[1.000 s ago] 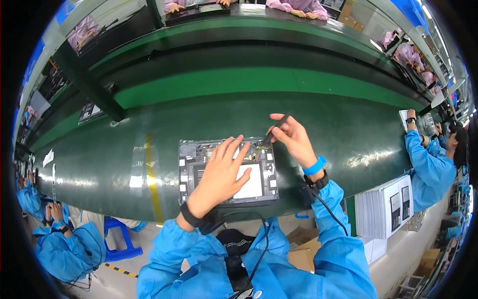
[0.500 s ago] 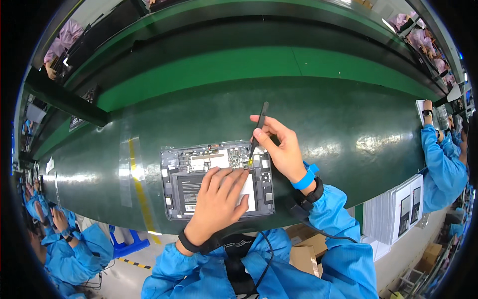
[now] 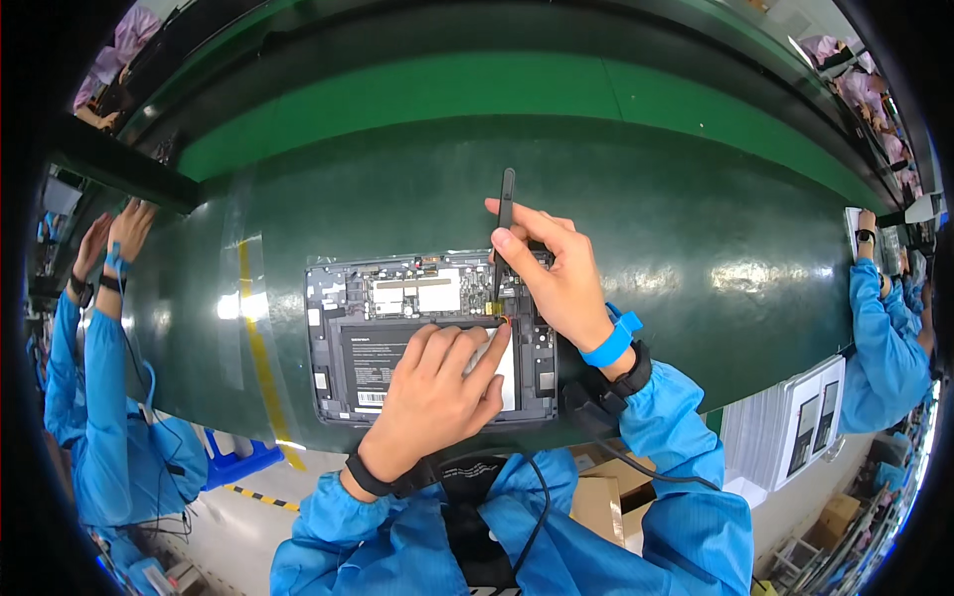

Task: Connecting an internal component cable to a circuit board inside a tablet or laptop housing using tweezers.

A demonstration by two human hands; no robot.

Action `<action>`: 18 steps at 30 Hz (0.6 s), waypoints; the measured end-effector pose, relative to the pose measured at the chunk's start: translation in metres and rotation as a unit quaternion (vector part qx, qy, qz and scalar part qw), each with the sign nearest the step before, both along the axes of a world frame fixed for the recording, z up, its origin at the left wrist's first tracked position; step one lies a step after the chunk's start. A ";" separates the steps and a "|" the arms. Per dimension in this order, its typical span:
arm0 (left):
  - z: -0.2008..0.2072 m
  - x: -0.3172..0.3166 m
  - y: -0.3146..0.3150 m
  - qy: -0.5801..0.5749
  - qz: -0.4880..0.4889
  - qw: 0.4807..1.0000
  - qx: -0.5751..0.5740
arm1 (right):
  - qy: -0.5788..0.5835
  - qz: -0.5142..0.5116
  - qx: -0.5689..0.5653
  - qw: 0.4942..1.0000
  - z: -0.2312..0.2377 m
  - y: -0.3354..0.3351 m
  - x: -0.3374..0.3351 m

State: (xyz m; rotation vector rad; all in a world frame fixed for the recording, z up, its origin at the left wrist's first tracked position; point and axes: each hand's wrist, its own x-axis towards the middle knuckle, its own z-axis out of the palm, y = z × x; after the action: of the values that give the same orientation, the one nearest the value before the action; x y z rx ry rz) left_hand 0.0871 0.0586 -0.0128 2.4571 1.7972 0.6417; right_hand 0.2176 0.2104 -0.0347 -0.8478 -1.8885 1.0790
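Near the frame's centre, an opened dark-grey rectangular electronic device (image 3: 417, 294) lies on the dark green worktop (image 3: 696, 199). The right hand (image 3: 561, 278) pinches a slim black tool (image 3: 507, 199), tip near a yellow patch (image 3: 493, 309); the left hand (image 3: 429, 402) lies across the device, fingers loosely extended.

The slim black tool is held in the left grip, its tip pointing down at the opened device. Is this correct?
No: the head view shows the slim black tool held in the right grip, its tip pointing down at the opened device.
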 end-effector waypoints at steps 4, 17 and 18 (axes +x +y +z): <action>-0.001 0.000 0.000 -0.018 0.000 1.000 -0.001 | 0.028 0.013 -0.075 0.997 0.000 0.001 -0.001; -0.002 0.001 0.001 -0.027 -0.003 1.000 -0.001 | -0.037 0.023 -0.008 0.999 0.002 -0.002 0.000; -0.002 0.001 0.001 -0.027 -0.003 1.000 -0.002 | -0.036 0.023 -0.005 0.999 0.001 -0.002 0.000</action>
State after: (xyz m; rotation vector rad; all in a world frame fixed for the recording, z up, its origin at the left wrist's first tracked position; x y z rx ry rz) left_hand 0.0878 0.0596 -0.0148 2.4189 1.7685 0.6965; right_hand 0.2173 0.2082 -0.0334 -0.8626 -1.9720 1.1003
